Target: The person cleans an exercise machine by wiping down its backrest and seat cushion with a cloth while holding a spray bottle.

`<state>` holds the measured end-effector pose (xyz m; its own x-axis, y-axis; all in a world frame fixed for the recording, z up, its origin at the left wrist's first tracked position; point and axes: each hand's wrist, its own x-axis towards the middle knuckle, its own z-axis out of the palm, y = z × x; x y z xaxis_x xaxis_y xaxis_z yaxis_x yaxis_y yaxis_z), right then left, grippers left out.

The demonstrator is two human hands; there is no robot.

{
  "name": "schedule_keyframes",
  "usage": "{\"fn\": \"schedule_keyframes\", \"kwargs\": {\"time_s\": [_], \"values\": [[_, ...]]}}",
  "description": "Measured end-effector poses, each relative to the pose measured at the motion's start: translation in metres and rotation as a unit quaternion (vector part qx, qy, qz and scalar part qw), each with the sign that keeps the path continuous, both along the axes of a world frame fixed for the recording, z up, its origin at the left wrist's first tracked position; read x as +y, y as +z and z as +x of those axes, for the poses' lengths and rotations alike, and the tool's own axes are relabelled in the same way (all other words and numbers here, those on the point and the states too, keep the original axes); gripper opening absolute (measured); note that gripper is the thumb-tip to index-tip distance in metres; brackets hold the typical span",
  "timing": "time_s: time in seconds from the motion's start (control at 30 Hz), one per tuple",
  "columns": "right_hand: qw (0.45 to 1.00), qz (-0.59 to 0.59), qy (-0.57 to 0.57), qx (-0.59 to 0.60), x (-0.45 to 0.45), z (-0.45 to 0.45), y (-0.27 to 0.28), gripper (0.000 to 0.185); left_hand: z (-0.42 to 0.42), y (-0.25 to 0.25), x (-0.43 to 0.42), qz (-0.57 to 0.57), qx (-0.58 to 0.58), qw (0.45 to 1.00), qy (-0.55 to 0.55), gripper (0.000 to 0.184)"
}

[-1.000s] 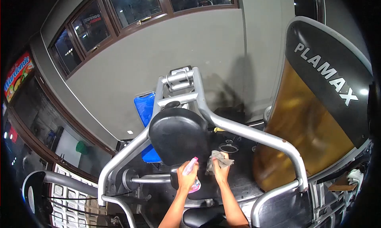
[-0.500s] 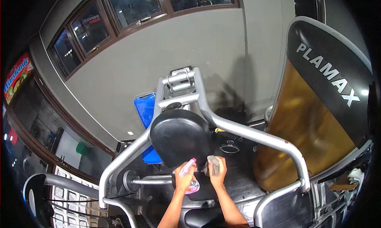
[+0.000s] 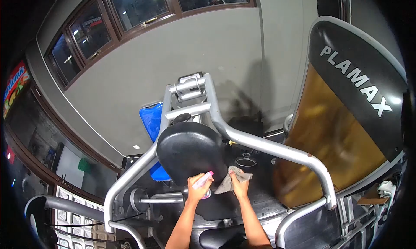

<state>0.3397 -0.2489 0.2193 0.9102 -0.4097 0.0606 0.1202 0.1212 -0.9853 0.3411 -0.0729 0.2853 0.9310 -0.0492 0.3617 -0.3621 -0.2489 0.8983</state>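
A: Surface and room first?

B: Grey wall (image 3: 190, 45) at the far side, brown-framed windows (image 3: 147, 21) above it. Dark floor (image 3: 260, 203). In the middle, a silver tubular frame (image 3: 277, 147) spreading left and right around a black padded backrest (image 3: 188, 149). Blue pad (image 3: 151, 121) behind, to the left. Tall panel (image 3: 338, 127) on the right, lettered PLAMAX, black over amber.

A: Containers?

B: One at the work: a spray bottle (image 3: 200, 180) with a pink top, tilted to the right, at the near edge of the backrest. The left hand (image 3: 196, 190) has its fingers clamped around it. Contents: cannot tell; the hand covers much of the body.

A: And the other side?

B: Right hand (image 3: 241, 186), just right of the bottle, fingers clamped on a crumpled grey cloth (image 3: 224, 185). The cloth spreads left, beside the backrest's lower right edge. Contact with the padding: cannot tell.
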Motion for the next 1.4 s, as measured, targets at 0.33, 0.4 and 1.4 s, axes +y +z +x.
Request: {"fn": "schedule_keyframes", "kwargs": {"time_s": [0.33,0.4,1.4], "values": [[0.997,-0.043,-0.004,-0.062,-0.004,0.024,0.041,0.025,0.0,0.002,0.007,0.031,-0.005,0.998,-0.05,0.01],[1.0,-0.01,0.008,0.026,0.001,0.003,0.023,0.026,-0.001,0.001,0.006,0.008,0.014,0.999,-0.052,0.01],[0.927,-0.31,-0.034,-0.208,0.028,-0.027,0.054,0.035,-0.078,-0.005,0.019,-0.168,0.185,0.968,0.006,0.019]]}}
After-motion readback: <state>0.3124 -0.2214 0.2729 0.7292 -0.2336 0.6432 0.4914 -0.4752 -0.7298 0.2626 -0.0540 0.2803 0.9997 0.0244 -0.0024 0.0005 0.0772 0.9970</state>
